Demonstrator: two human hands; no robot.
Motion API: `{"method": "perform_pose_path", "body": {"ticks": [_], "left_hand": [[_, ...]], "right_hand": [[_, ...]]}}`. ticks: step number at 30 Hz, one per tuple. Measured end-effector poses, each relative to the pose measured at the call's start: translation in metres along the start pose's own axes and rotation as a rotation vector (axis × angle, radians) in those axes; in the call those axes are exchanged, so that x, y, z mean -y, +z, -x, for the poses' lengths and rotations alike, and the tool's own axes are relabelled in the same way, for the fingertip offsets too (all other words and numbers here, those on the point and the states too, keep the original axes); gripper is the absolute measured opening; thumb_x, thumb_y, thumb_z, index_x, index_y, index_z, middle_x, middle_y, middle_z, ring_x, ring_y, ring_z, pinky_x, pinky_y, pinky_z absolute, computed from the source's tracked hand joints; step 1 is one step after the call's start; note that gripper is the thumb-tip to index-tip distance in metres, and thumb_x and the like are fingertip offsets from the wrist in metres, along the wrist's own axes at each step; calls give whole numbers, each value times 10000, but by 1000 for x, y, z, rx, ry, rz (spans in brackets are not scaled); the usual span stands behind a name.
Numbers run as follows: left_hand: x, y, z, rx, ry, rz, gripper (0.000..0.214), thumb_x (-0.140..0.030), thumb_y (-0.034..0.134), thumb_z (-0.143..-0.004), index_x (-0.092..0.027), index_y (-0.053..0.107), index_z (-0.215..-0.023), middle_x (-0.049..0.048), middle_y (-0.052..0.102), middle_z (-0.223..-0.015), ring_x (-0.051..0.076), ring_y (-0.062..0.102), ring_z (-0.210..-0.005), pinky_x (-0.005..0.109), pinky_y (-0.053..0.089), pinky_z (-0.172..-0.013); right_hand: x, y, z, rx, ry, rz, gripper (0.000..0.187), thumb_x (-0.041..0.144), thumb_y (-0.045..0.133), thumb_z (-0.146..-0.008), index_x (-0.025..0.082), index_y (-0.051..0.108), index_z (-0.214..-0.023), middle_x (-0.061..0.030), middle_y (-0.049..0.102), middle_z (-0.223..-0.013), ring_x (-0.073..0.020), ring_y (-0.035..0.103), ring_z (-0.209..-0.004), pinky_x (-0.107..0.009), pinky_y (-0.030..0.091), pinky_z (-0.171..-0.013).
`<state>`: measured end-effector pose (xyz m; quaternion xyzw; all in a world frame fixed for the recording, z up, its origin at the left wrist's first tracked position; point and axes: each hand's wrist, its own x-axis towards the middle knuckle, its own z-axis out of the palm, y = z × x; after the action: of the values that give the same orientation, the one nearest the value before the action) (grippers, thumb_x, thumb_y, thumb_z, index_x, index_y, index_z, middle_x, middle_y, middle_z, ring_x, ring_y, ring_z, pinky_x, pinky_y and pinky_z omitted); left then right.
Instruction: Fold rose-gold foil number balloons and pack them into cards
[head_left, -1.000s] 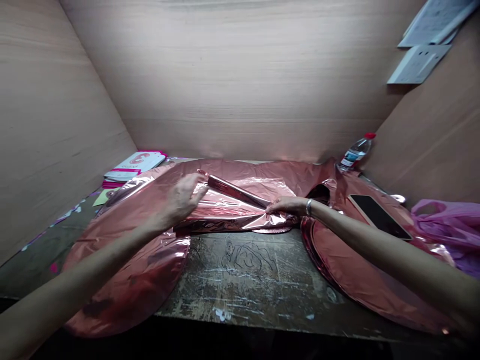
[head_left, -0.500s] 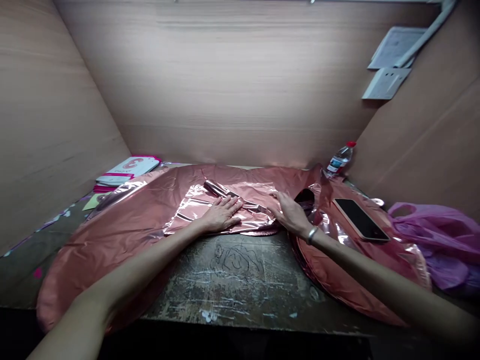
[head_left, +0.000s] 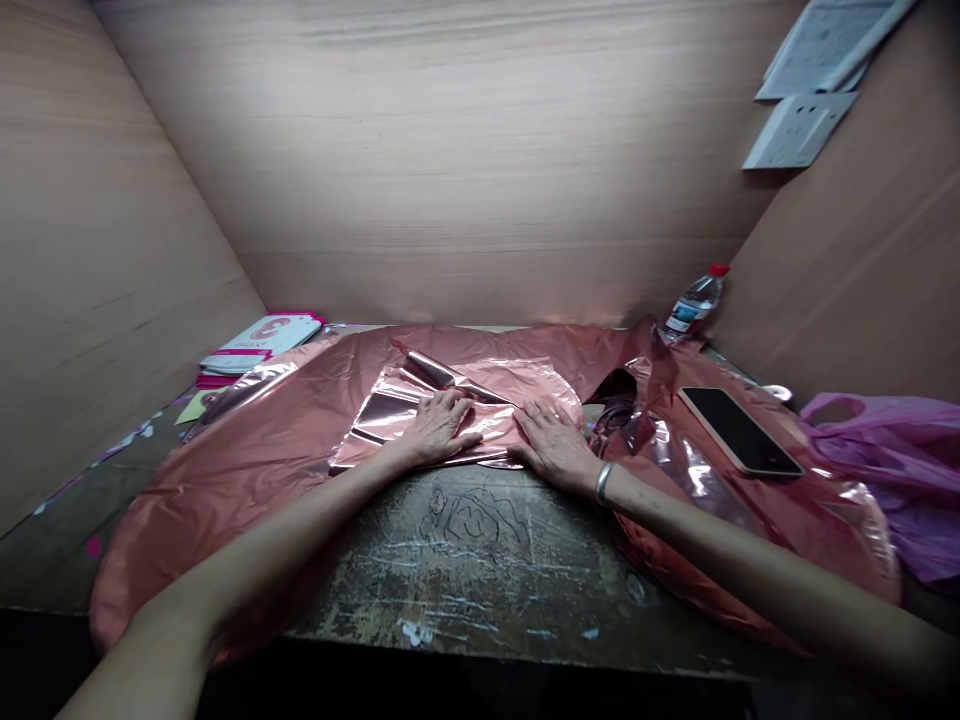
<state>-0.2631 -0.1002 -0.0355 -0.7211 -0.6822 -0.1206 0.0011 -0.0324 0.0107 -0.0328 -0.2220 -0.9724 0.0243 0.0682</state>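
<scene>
A folded piece of shiny rose-gold foil, which looks like a flat foil balloon (head_left: 495, 425), lies near the middle of the worktable. My left hand (head_left: 442, 428) rests on it with the fingers spread. To its right, my right hand (head_left: 556, 445) lies flat on the foil's right part, fingers stretched out; a silver bangle circles that wrist. A narrow folded strip (head_left: 439, 372) of the same foil runs slantwise just beyond the hands. Beneath and around spreads a larger sheet of rose-gold foil (head_left: 225, 500), curving along both sides of the table.
A phone (head_left: 739, 432) lies on the foil at the right, with a pink plastic bag (head_left: 892, 470) beyond it. A water bottle (head_left: 697, 302) stands in the back right corner. Printed packets (head_left: 262, 342) are stacked back left. Wooden panels (head_left: 480, 170) enclose the table (head_left: 450, 570).
My right hand has come down flat onto the foil, shifting slightly left and nearer to me. My left hand stays almost in place. The camera view has shifted a little.
</scene>
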Motion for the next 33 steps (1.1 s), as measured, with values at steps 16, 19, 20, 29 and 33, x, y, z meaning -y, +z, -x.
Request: {"method": "perform_pose_path", "body": {"ticks": [16, 19, 20, 29, 33], "left_hand": [[-1, 2, -2, 109, 13, -142, 681, -641, 316, -941, -213, 397, -1465, 155, 269, -1588, 354, 176, -1476, 562, 146, -1166], [0, 4, -2, 122, -17, -134, 710, -647, 313, -938, -211, 345, -1498, 148, 250, -1600, 349, 175, -1481, 557, 140, -1170], [1, 4, -2, 127, -25, -125, 730, -651, 308, -937, -203, 314, -1513, 148, 237, -1605, 343, 167, -1485, 549, 138, -1174], [-1, 0, -1, 159, -47, -66, 680, -573, 257, -974, -171, 287, -1522, 152, 190, -1617, 308, 101, -1504, 511, 105, -1188], [-3, -6, -2, 178, -49, -29, 666, -556, 268, -975, -170, 289, -1517, 166, 198, -1612, 308, 93, -1505, 525, 103, -1184]], "right_hand": [[7, 26, -129, 10, -66, -152, 502, 436, 300, -1021, 208, 472, -1434, -106, 402, -1534, -297, 318, -1429, -525, 220, -1155], [6, 18, -115, -26, 0, -135, 516, 450, 313, -1016, 176, 493, -1415, -142, 435, -1505, -302, 360, -1404, -512, 246, -1151], [6, 14, -106, -46, 11, -132, 524, 446, 312, -1017, 160, 479, -1423, -153, 434, -1503, -294, 360, -1405, -501, 249, -1154], [-8, -4, -2, -14, -421, -127, 638, 534, 406, -975, 105, 429, -1447, -208, 445, -1480, -296, 395, -1391, -494, 334, -1120], [-15, -12, -6, 34, -493, -38, 477, 337, 358, -1003, 102, 460, -1406, -189, 499, -1433, -260, 495, -1302, -425, 404, -1056]]}}
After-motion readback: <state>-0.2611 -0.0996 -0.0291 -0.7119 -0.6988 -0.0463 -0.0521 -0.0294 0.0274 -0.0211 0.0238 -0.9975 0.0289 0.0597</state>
